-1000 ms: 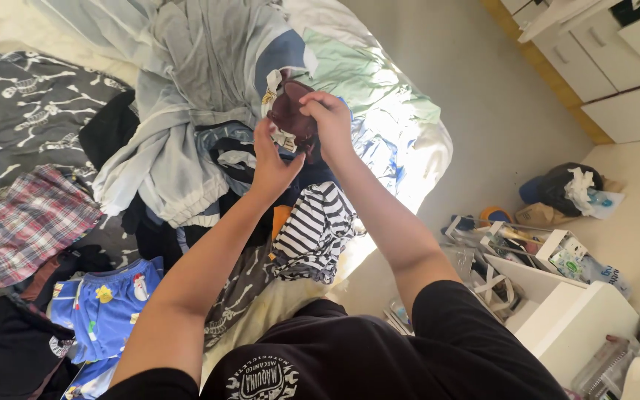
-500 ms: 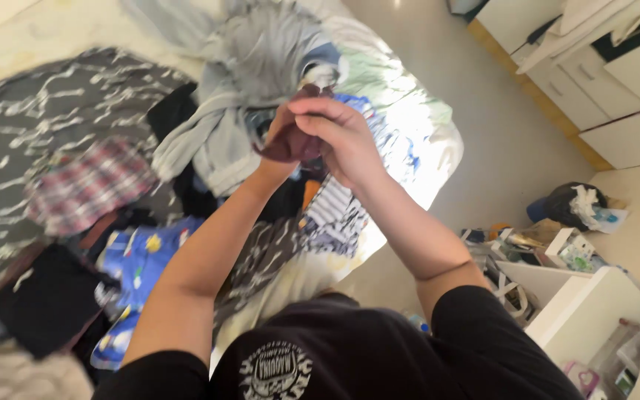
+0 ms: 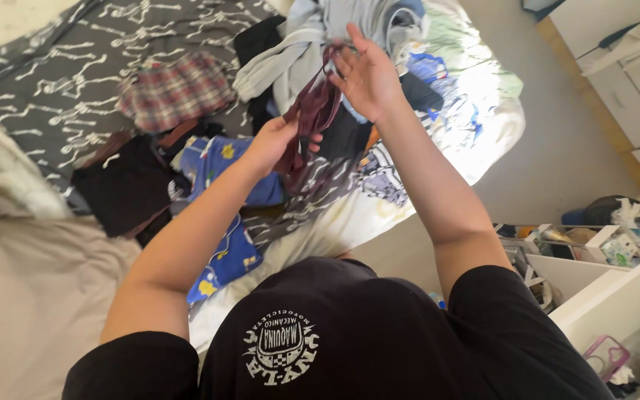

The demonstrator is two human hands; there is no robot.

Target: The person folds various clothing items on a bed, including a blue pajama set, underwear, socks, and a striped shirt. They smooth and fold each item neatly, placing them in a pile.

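Both my hands hold a small dark maroon garment [image 3: 312,118] up over the bed. My right hand [image 3: 368,70] grips its top edge, fingers partly spread. My left hand [image 3: 275,141] grasps its lower part, and the cloth hangs stretched between them. Under my hands lies a heap of clothes: a grey-blue garment [image 3: 290,52], a plaid red cloth [image 3: 175,92], blue printed shorts [image 3: 220,159] and black pieces [image 3: 127,189].
The bed has a dark cover with a white skeleton print [image 3: 53,81] and a beige blanket [image 3: 31,296] at the left. On the floor to the right stand a white open box of clutter [image 3: 594,289] and a dark bag [image 3: 605,211]. White drawers [image 3: 631,59] line the far right.
The view has swung left and the hands now sit over the blue shorts. The maroon garment, bunched before, is now pulled out long between the two hands.
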